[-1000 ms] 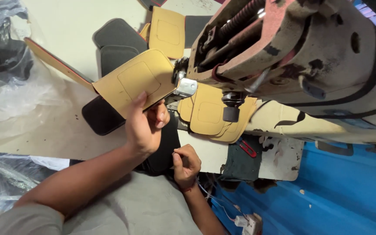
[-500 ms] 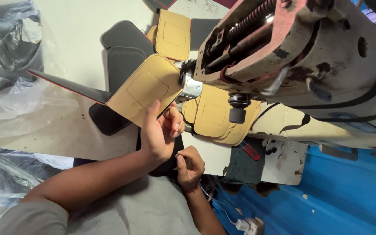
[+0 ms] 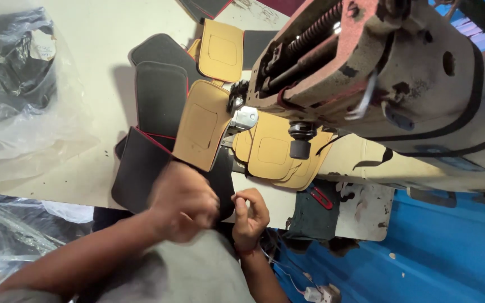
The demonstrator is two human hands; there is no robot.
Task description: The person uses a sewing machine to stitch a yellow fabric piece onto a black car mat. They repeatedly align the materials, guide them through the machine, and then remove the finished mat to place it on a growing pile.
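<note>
A tan panel with a stitched rectangle (image 3: 203,129) lies under the presser foot (image 3: 243,119) of a worn sewing machine (image 3: 388,73). A black panel with red edging (image 3: 141,168) hangs from it toward me. My left hand (image 3: 183,202) is blurred, fingers curled, over the near edge of that black panel; whether it grips it I cannot tell. My right hand (image 3: 249,215) sits just right of it at the table edge, thumb and fingertips pinched together, with nothing visible between them.
More tan panels (image 3: 273,151) pile up behind the needle and another (image 3: 221,49) lies farther back. Black padded pieces (image 3: 161,95) lie on the pale table (image 3: 57,163). Clear plastic bags (image 3: 12,84) sit at left. Blue sheeting (image 3: 439,252) lies below right.
My left hand has come off the tan panel and pulled back toward my body, next to my right hand. The tan panel has swung upright, showing the black panel.
</note>
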